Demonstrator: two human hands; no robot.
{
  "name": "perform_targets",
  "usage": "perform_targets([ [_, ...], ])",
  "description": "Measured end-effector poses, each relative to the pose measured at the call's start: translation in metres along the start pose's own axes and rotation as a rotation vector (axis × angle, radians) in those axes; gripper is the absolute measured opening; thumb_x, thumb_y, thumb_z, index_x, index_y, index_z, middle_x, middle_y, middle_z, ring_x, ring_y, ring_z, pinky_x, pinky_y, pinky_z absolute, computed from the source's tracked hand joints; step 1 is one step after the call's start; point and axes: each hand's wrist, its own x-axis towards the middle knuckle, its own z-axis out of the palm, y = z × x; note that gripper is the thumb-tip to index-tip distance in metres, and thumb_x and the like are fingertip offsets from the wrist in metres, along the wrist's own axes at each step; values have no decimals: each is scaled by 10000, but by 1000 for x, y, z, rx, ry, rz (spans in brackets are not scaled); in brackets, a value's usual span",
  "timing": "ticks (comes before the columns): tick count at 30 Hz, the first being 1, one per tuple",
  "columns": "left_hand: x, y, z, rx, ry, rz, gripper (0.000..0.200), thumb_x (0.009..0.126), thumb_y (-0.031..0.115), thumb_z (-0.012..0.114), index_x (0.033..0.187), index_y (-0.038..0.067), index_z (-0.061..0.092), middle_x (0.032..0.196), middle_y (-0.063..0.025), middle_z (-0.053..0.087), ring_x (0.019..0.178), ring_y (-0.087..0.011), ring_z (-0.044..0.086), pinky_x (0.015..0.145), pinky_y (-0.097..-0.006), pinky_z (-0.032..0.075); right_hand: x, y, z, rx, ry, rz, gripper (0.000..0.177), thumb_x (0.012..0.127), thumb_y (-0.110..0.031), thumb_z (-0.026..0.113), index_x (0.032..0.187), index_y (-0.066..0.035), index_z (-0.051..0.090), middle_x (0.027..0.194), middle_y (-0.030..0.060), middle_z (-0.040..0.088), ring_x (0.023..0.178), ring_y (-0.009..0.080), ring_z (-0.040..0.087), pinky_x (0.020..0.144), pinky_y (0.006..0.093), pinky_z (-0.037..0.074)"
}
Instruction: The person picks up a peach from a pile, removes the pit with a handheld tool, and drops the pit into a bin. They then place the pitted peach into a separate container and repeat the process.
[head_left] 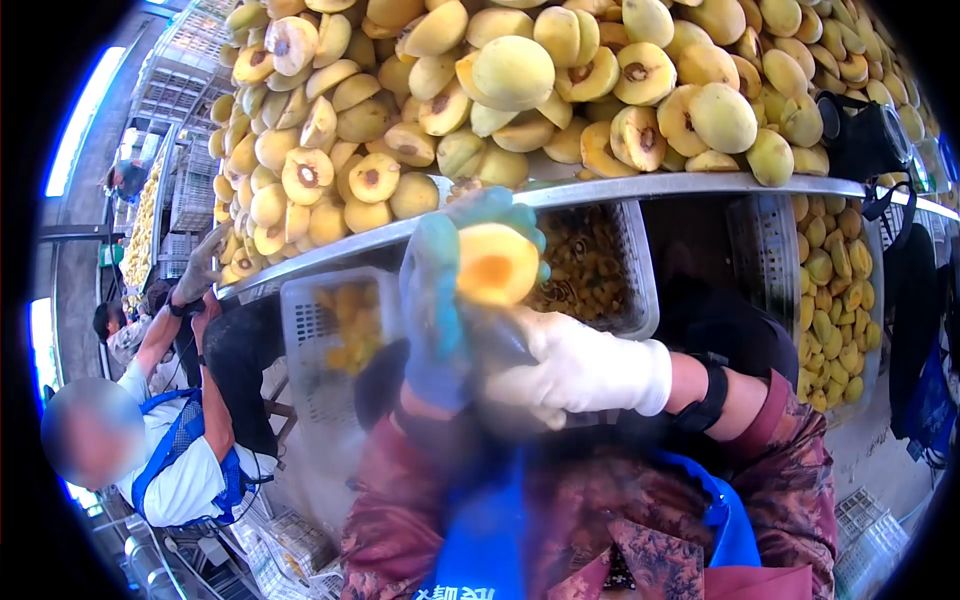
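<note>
Head view: yellow peach half (pixel 498 264) held in left hand (pixel 430 275), gloved fingers wrapped round far edge and side, hollowed cut face toward wearer. Half roundish, no clear long axis. Right hand (pixel 590 365), white-gloved, closed round dark tool (pixel 500 338), blurred. Tool just below half, right hand lower and rightward; contact cannot be told. Counter (pixel 700 184) just beyond, heaped with fruit (pixel 645 72).

The left glove (pixel 430 290) is blue-teal, the right glove (pixel 590 368) white, the stone-fruit half (pixel 498 263) yellow-orange, the lower-right sleeve (pixel 795 450) mottled maroon.
</note>
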Motion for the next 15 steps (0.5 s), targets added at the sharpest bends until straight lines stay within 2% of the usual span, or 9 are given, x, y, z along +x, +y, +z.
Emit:
perform_targets([
  [1, 0, 1, 1, -65, 55, -18, 634, 1006, 541, 364, 1265, -13, 534, 1102, -170, 660, 945, -261, 670, 766, -374, 586, 6, 5, 4, -271, 116, -114, 227, 883, -192, 619, 968, -20, 499, 664, 148, 581, 590, 297, 603, 523, 405, 472],
  [3, 1, 6, 0, -177, 110, -35, 579, 1025, 478, 370, 1240, -39, 518, 1080, -157, 647, 915, -223, 657, 767, -329, 576, 5, 2, 8, -666, 231, -93, 293, 862, -206, 605, 1015, 17, 492, 784, 270, 620, 768, 458, 623, 672, 526, 486],
  [6, 1, 21, -12, -211, 258, -81, 589, 1017, 499, 377, 1256, -17, 530, 1084, -128, 654, 922, -229, 663, 776, -344, 578, 1, -13, 7, -820, 161, 46, 279, 884, -191, 626, 1079, -27, 511, 920, 238, 649, 819, 426, 640, 650, 480, 515],
  [7, 1, 22, -30, -129, 241, 46, 596, 1011, 511, 383, 1255, -11, 534, 1092, -124, 650, 925, -228, 662, 777, -343, 578, 7, -6, 2, -934, 154, -109, 255, 884, -205, 621, 1041, -28, 526, 890, 231, 646, 804, 423, 637, 639, 491, 504],
  [10, -8, 39, -98, 16, 260, 341, 544, 1007, 467, 440, 1247, -11, 540, 1120, -127, 632, 926, -225, 654, 774, -339, 575, -2, 19, -25, -1465, 155, -36, 164, 874, -129, 558, 1023, -62, 564, 860, 132, 677, 777, 289, 689, 604, 417, 526],
  [11, -12, 53, -133, 588, 313, 433, 538, 990, 434, 500, 1279, -19, 525, 1158, -136, 623, 992, -228, 644, 847, -343, 552, -3, 29, -35, -1547, 166, 44, 166, 866, -109, 543, 1024, -67, 568, 849, 109, 669, 758, 270, 688, 589, 406, 523],
  [13, -12, 69, -181, 977, 432, 380, 547, 960, 366, 593, 1329, -27, 499, 1214, -134, 601, 1112, -216, 599, 958, -327, 491, -8, 32, -42, -1706, 218, 71, 201, 859, -89, 525, 1054, -55, 556, 832, 92, 637, 706, 273, 673, 565, 410, 513],
  [14, -11, 71, -195, 785, 510, 246, 553, 947, 329, 627, 1347, -27, 489, 1234, -124, 587, 1167, -201, 564, 996, -306, 454, -7, 28, -42, -1719, 228, 63, 213, 858, -90, 527, 1066, -52, 550, 835, 98, 634, 703, 280, 671, 566, 412, 512],
  [15, -6, 76, -211, 1464, 511, 306, 564, 923, 285, 664, 1367, -11, 482, 1296, -145, 566, 1209, -228, 540, 1011, -337, 433, -7, 24, -42, -1735, 236, 56, 225, 858, -91, 530, 1079, -49, 543, 838, 103, 630, 701, 286, 669, 567, 414, 511],
])
